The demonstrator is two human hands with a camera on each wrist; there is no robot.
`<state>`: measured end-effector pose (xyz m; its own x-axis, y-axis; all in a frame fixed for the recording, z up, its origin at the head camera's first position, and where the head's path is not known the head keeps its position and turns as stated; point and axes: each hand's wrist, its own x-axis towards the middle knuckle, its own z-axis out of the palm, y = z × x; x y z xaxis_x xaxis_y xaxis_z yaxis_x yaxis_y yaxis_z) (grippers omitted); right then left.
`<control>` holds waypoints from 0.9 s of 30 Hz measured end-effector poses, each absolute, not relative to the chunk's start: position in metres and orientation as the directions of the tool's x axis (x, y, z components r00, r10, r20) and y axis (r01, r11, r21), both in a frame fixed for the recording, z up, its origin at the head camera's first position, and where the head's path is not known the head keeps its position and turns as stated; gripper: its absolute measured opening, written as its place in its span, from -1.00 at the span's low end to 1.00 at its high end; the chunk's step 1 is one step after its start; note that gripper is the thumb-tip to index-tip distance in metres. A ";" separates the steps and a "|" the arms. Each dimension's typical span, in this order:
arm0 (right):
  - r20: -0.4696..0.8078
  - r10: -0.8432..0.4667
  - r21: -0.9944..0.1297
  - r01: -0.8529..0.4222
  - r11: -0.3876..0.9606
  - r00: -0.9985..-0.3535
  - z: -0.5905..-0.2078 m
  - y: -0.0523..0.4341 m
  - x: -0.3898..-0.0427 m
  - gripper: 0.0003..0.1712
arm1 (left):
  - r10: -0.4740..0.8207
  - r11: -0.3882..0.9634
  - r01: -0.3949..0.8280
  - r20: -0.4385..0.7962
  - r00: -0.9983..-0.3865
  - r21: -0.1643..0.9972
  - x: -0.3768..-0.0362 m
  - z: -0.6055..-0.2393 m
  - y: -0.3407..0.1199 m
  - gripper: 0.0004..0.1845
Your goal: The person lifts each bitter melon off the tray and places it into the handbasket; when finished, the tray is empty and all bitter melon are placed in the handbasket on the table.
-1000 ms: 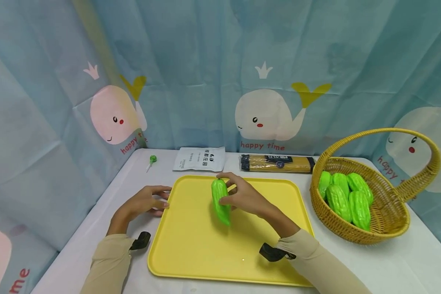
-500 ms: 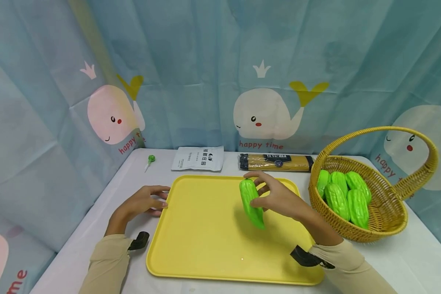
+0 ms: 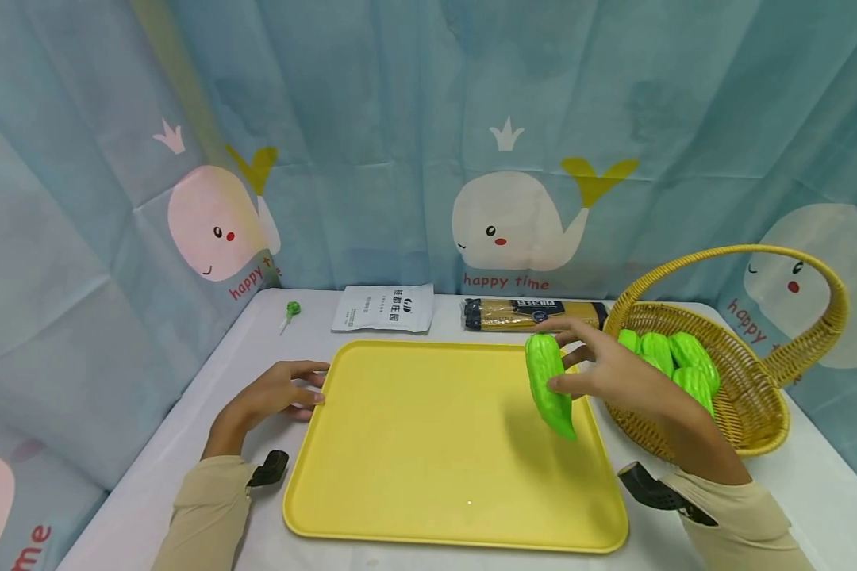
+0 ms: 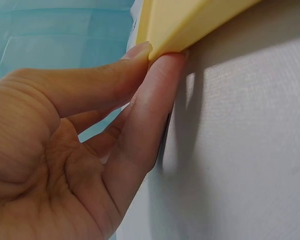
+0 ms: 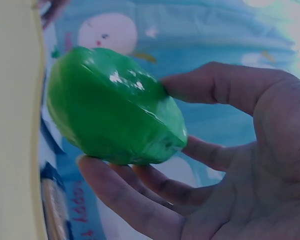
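Observation:
My right hand [image 3: 614,377] holds a green bitter melon [image 3: 550,385], raised above the right part of the yellow tray [image 3: 428,452]. In the right wrist view the thumb lies on one side of the bitter melon [image 5: 115,105] and the fingers on the other. At the tray's left edge, my left hand [image 3: 274,388] grips the rim. The left wrist view shows the thumb and a finger pinching the tray's corner-like edge [image 4: 175,25]. Several more green bitter melons [image 3: 693,357] lie in a wicker basket [image 3: 746,396] to the right, partly hidden by my right forearm.
Behind the tray lie a white printed packet [image 3: 384,308] and a pack of spaghetti [image 3: 503,315], partly covered by my right hand. A green lollipop [image 3: 293,308] is at the back left. The basket's tall handle [image 3: 728,249] arches up on the right. A whale-printed curtain [image 3: 371,159] encloses the table.
My right hand has carried the bitter melon rightward, from above the tray's middle to near its right edge. My left hand stays on the tray's rim.

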<state>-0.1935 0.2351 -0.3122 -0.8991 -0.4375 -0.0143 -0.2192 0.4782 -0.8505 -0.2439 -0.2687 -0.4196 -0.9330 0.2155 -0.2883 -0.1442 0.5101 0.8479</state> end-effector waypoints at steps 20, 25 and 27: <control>0.058 -0.323 -0.691 -0.271 0.670 -0.945 -0.295 0.346 -0.191 -0.17 | 0.193 0.532 -0.161 -0.305 -0.933 0.831 -0.246 -0.421 -0.272 -0.25; 0.012 -0.261 -0.703 -0.193 0.684 -0.965 -0.296 0.372 -0.189 -0.13 | 0.198 0.532 -0.155 -0.301 -0.933 0.832 -0.245 -0.421 -0.272 -0.24; -0.004 -0.238 -0.709 -0.165 0.686 -0.971 -0.298 0.380 -0.190 -0.11 | 0.195 0.533 -0.160 -0.305 -0.932 0.831 -0.245 -0.421 -0.271 -0.24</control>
